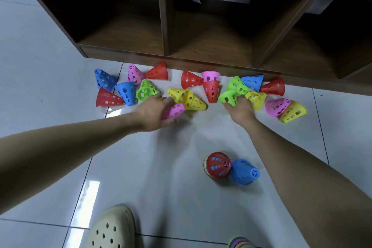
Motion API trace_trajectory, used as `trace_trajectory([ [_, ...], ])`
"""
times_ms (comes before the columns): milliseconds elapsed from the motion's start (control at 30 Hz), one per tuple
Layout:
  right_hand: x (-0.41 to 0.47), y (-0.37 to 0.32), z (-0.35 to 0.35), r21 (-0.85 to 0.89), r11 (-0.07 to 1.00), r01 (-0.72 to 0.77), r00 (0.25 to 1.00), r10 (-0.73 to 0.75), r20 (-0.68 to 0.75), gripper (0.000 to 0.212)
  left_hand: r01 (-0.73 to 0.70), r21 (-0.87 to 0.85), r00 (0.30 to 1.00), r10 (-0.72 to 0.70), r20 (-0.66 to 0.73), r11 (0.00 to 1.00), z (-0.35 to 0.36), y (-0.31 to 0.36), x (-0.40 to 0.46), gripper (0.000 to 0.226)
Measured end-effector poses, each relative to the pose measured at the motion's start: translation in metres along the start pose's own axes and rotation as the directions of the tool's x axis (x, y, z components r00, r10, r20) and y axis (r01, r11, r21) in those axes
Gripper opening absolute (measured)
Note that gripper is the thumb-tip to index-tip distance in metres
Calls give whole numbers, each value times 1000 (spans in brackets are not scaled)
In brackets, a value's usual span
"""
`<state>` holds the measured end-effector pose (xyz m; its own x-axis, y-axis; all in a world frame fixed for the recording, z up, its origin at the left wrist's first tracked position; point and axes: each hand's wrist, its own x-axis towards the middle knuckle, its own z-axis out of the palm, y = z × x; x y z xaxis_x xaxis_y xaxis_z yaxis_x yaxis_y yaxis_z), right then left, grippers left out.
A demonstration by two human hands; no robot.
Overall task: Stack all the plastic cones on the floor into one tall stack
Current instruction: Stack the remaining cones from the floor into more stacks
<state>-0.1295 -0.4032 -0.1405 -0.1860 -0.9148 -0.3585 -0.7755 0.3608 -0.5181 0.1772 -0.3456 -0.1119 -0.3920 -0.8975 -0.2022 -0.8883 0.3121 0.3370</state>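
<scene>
Both hands are busy: my left hand (153, 112) has its fingers wrapped round a pink cone (174, 111), and my right hand (240, 110) is pinching the rim of a green cone (228, 97). Just past my left fingers lie two nested yellow cones (188, 98), touching the pink one. Right beside my right hand there's another yellow cone (256, 99) and more green ones, with the rest of the loose cones strung out along the foot of the shelf (201, 62).

The stack (217, 165) I've started, red on top, sits back toward me, nearer my right arm, with a blue cone (244, 171) tipped against it.

Worry from here, I reckon: these things are light and slippery on tile, so dragging my pair out could scatter the neighbours. Dropping two on carelessly might also topple the stack, since that blue one's leaning on it.
</scene>
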Motion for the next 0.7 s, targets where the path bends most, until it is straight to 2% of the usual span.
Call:
trace_trajectory([
  [167,-38,6,-37,131,989,67,998,-70,12,53,-70,-359,986,9,-169,931,-9,48,-13,52],
  [233,-60,8,-60,123,986,116,993,-116,-7,51,-125,-470,976,23,-217,874,-13,69,-17,49],
  [367,-104,13,-105,30,979,204,978,-202,-54,34,-185,-634,971,40,-236,751,-25,110,-30,47],
  [433,-127,13,-124,5,974,226,973,-225,-58,24,-208,-689,973,71,-222,694,-25,126,-40,45],
  [533,-161,17,-145,-2,977,214,976,-213,-46,22,-248,-712,968,148,-202,657,-17,141,-54,43],
  [700,-196,27,-148,-115,972,206,979,-204,25,26,-224,-683,972,209,-107,695,3,157,-64,42],
])
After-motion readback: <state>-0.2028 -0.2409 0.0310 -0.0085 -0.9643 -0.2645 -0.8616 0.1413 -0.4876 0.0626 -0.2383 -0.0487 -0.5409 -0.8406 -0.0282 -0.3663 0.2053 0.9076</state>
